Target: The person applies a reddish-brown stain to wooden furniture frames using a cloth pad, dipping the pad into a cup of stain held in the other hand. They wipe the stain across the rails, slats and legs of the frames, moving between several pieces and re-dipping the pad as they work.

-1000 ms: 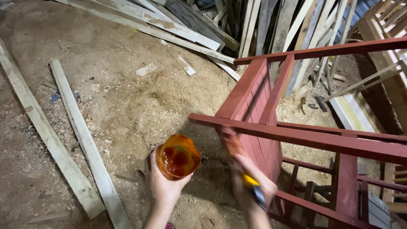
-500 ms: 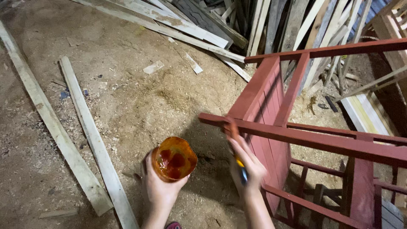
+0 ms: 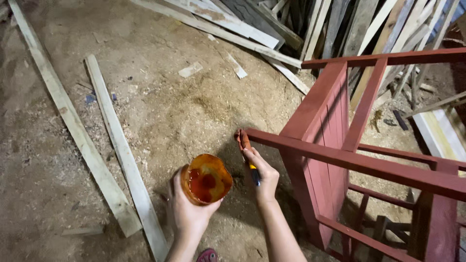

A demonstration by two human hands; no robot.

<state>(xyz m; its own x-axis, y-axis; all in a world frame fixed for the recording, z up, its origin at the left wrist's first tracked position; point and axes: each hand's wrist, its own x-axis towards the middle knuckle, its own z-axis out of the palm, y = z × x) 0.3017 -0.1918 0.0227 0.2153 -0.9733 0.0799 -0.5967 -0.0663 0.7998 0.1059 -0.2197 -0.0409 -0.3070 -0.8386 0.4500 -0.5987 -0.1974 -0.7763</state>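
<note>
My left hand (image 3: 187,208) holds a cut-off plastic container (image 3: 206,178) w/ dark red paint in it, fingers wrapped round its side from below & behind, mouth tilted a bit toward me so the paint pool shows. It sits low centre of view, above the sawdust floor (image 3: 160,106), just left of my right hand (image 3: 262,174).

Right hand grips a paintbrush (image 3: 246,155): fingers closed round the handle, yellow & dark bits of handle poking out near the thumb. Brush points up & away from me, its red-loaded tip touching the near end of a rail on the red wooden frame (image 3: 340,160), right at the rail's left end. Can't tell if bristles are flat on the wood or just at the edge.

Frame fills the right side: slatted panel upright, long rails running off to the right, all painted the same dull red, lower rungs in shadow.

On the floor to the left, two long pale planks (image 3: 116,145) lie nearly parallel, running away from me, well apart from the container. Small offcuts (image 3: 190,69) lie farther out. A stack of raw boards (image 3: 310,24) leans across the top of view behind the frame. Tip of a pink sandal (image 3: 208,255) at bottom edge between my forearms.
</note>
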